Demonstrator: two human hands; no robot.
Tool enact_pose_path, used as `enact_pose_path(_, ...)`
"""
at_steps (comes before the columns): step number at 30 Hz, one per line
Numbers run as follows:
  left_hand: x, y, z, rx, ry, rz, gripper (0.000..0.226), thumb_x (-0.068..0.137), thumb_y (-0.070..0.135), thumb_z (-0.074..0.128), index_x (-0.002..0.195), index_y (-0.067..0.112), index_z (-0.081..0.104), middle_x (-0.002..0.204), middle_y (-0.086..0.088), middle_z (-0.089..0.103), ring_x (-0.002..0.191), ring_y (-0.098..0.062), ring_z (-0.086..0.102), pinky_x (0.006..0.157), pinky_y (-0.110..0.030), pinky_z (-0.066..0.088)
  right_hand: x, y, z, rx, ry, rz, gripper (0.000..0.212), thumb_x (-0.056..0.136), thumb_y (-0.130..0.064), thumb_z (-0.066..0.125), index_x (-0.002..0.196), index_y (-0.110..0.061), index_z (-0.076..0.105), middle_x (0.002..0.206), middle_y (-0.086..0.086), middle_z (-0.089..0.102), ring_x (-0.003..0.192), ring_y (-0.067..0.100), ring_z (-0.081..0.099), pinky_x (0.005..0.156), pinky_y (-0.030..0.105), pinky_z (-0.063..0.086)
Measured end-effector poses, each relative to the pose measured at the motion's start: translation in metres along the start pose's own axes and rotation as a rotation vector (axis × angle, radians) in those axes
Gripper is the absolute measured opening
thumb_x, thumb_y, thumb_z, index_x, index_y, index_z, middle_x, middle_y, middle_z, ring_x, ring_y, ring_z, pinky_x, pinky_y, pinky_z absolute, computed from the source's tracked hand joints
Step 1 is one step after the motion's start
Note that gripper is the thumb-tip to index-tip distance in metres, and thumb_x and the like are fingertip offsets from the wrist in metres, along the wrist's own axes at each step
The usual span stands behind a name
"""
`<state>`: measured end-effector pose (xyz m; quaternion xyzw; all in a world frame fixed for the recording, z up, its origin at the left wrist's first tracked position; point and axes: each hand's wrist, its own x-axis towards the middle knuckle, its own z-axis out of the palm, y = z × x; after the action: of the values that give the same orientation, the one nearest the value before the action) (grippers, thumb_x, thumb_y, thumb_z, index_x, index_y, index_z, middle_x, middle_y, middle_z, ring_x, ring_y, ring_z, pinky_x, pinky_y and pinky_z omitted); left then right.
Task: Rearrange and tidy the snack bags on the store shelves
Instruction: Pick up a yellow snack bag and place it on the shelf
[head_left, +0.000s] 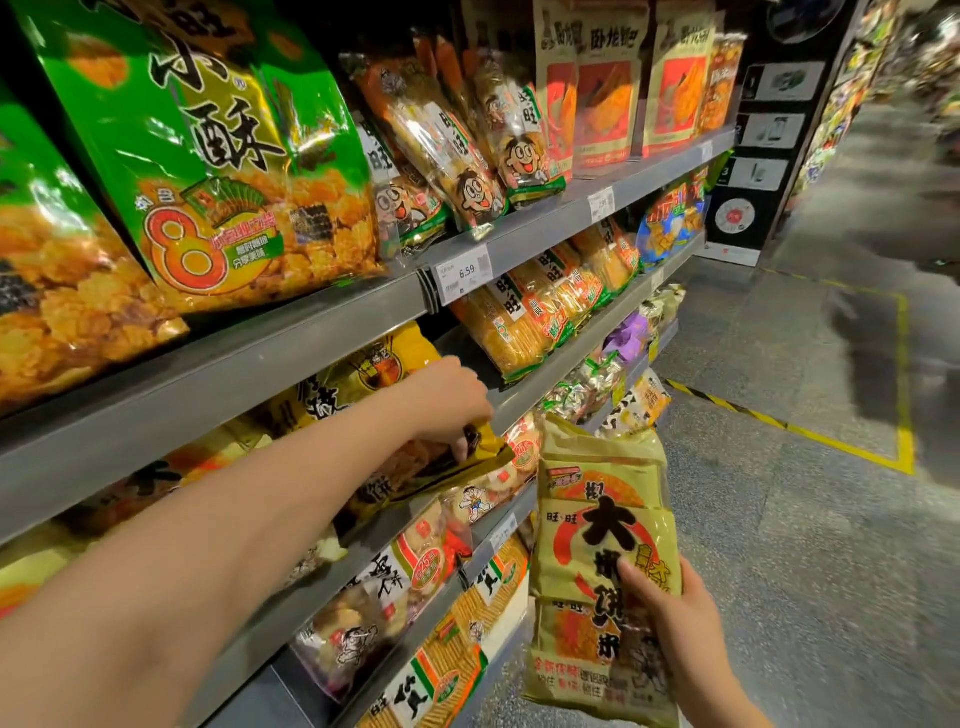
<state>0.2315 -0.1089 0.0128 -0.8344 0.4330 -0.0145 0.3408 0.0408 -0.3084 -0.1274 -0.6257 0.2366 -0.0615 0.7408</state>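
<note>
My left hand (452, 400) is curled round the crinkly corner of a glossy yellow bag (485, 451) at the grey metal shelf (514, 405) just below the 6.59 tag (462, 273). Right hand (675, 623) grips a flat, matte olive bag (602, 499), held off the shelves, lower right of that tag.

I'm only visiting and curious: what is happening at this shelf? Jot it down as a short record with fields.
Place: store aisle, grey shelves stocked with snack bags
Left hand: reaches into the second shelf down, fingers curled on a yellow bag
Right hand: holds a tan bag upright, off the shelves
Upper shelf: large green bags leaning forward
Price tag: reads 6.59, on the upper shelf's edge
Floor: yellow-and-black tape line
</note>
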Motion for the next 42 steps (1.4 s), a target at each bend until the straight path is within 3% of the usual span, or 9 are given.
enact_pose_path(13,-0.003,-0.008,-0.011,-0.029,0.181,-0.046,0.049,0.086,0.058,0.048,0.116,0.02,0.054,0.11,0.001,0.058,0.104,-0.02,0.053,0.074,-0.029,0.032,0.008,0.012,-0.004,-0.065,0.043,0.001,0.035,0.076,-0.019,0.073,0.105,-0.014,0.055,0.09,0.011,0.07,0.075,0.028,0.068,0.061,0.035,0.051)
enact_pose_path(16,-0.015,-0.006,-0.012,-0.079,0.187,-0.003,0.043,0.087,0.056,0.049,0.113,0.022,0.054,0.108,0.004,0.057,0.102,-0.017,0.051,0.083,-0.03,0.037,0.009,0.019,-0.003,-0.12,0.051,0.003,0.037,0.072,-0.027,0.075,0.103,-0.018,0.056,0.089,0.008,0.071,0.078,0.028,0.069,0.068,0.041,0.054)
enact_pose_path(20,-0.027,-0.002,-0.011,-0.107,0.202,0.015,0.038,0.088,0.052,0.05,0.111,0.022,0.056,0.11,0.005,0.057,0.103,-0.017,0.05,0.092,-0.033,0.038,0.01,0.019,0.002,-0.134,0.042,0.003,0.034,0.072,-0.028,0.074,0.099,-0.019,0.056,0.087,0.008,0.07,0.073,0.024,0.067,0.058,0.032,0.048)
enact_pose_path(24,-0.042,0.004,-0.01,-0.13,0.189,0.018,0.034,0.089,0.047,0.05,0.112,0.022,0.055,0.111,0.005,0.056,0.105,-0.017,0.048,0.093,-0.031,0.032,0.012,0.016,0.009,-0.141,0.021,0.013,0.045,0.063,-0.035,0.073,0.101,-0.02,0.055,0.088,0.009,0.07,0.075,0.028,0.066,0.06,0.036,0.049)
enact_pose_path(30,-0.053,0.034,-0.013,-0.032,0.048,-0.104,0.034,0.089,0.025,0.052,0.123,0.021,0.05,0.115,-0.006,0.052,0.111,-0.026,0.046,0.095,-0.04,0.033,0.017,0.012,0.014,-0.131,-0.007,0.016,0.036,0.075,-0.022,0.072,0.106,-0.01,0.057,0.088,0.012,0.07,0.071,0.027,0.066,0.056,0.033,0.048)
enact_pose_path(35,-0.039,0.035,-0.017,-0.052,0.038,-0.042,0.019,0.089,0.026,0.054,0.106,0.021,0.062,0.105,-0.002,0.063,0.104,-0.022,0.054,0.092,-0.038,0.036,0.014,0.008,0.022,-0.08,-0.034,0.023,0.037,0.076,-0.017,0.072,0.107,-0.01,0.054,0.093,0.014,0.068,0.075,0.028,0.064,0.059,0.034,0.047)
enact_pose_path(42,-0.057,0.018,-0.021,-0.176,0.1,0.035,0.013,0.086,0.023,0.052,0.093,0.025,0.062,0.098,0.007,0.065,0.098,-0.018,0.054,0.095,-0.034,0.035,0.016,0.008,0.022,-0.047,-0.064,0.033,0.036,0.075,-0.016,0.072,0.106,-0.01,0.054,0.096,0.014,0.068,0.083,0.032,0.066,0.065,0.038,0.051)
